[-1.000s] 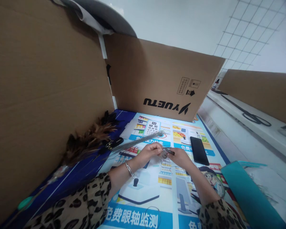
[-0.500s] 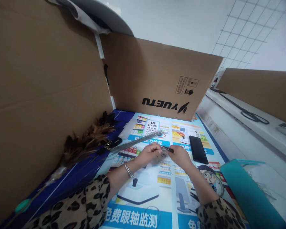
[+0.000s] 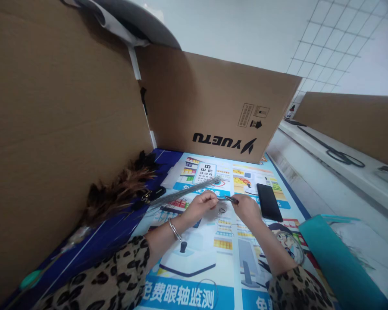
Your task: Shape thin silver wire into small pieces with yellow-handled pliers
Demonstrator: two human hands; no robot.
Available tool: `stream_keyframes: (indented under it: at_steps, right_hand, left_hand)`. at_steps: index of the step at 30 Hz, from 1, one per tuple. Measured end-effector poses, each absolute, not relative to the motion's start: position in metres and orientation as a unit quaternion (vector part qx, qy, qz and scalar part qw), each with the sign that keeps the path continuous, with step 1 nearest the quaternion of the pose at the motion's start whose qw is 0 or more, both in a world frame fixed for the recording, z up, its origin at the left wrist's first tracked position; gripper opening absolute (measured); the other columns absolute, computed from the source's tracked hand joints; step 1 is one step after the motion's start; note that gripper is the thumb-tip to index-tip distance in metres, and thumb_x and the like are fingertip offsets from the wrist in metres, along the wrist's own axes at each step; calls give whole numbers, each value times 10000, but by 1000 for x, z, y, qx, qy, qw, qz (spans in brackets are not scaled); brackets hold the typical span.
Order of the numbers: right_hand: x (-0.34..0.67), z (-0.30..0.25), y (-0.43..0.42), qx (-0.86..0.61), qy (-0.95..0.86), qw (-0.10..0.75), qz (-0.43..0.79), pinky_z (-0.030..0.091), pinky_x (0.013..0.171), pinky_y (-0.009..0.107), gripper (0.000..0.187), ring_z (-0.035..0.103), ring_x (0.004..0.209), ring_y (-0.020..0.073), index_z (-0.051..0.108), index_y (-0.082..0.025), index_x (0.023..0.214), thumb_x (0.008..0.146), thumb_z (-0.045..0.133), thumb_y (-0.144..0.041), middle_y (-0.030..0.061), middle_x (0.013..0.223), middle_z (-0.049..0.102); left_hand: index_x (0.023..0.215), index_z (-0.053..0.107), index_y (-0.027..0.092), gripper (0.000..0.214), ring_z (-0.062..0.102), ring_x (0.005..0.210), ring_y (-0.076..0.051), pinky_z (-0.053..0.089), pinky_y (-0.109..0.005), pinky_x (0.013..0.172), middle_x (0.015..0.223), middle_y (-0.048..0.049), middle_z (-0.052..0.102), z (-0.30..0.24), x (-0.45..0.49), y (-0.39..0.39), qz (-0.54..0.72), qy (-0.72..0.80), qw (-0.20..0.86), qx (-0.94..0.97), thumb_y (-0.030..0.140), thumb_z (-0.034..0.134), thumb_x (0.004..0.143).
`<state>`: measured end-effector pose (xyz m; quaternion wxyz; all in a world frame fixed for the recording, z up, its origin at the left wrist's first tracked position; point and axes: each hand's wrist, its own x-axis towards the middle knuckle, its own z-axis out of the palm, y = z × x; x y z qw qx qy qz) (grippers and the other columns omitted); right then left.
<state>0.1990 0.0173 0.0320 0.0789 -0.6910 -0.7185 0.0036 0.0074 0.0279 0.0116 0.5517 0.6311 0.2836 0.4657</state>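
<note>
My left hand [image 3: 203, 205] pinches a thin wire above the middle of the printed table cover [image 3: 194, 245]. Facing it, my right hand [image 3: 246, 209] is closed around dark pliers [image 3: 232, 199], whose tips point left toward the wire. A small curled ring of wire [image 3: 222, 211] shows just below the gap between the hands; whether it joins the pinched wire I cannot tell. Beyond my left hand, a bundle of straight thin wires [image 3: 187, 190] lies slanted across the cover. Loose bent wire [image 3: 232, 230] rests under my right hand.
A black phone [image 3: 269, 202] lies to the right, with a teal box [image 3: 339, 258] holding thin wire pieces nearer me. Along the left run a feather duster [image 3: 116, 189] and a dark key fob [image 3: 158, 193]. Cardboard panels [image 3: 213, 99] stand at the back and left.
My right hand and the pliers have shifted slightly right, away from my left hand, widening the gap. My left hand has hardly moved and still pinches.
</note>
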Motion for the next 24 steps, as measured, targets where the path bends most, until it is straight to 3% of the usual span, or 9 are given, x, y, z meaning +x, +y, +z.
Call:
stream_keyframes:
  at_steps: [8, 24]
  right_hand:
    - [202, 21, 20, -656, -745, 120, 9, 318, 666, 216, 183, 526, 865, 151, 627, -281, 885, 812, 459, -287, 4, 864, 631]
    - [208, 16, 23, -628, -764, 147, 9, 311, 640, 219, 188, 527, 813, 149, 631, -268, 827, 821, 447, -307, 2, 844, 635]
  left_hand:
    - [738, 548, 119, 227, 485, 623, -109, 370, -231, 625, 661, -4, 528, 3, 8, 32, 459, 290, 583, 604, 341, 538, 785]
    - [799, 545, 126, 148, 496, 608, -97, 394, -226, 605, 695, 3, 529, 1, 8, 31, 458, 288, 573, 616, 270, 557, 766]
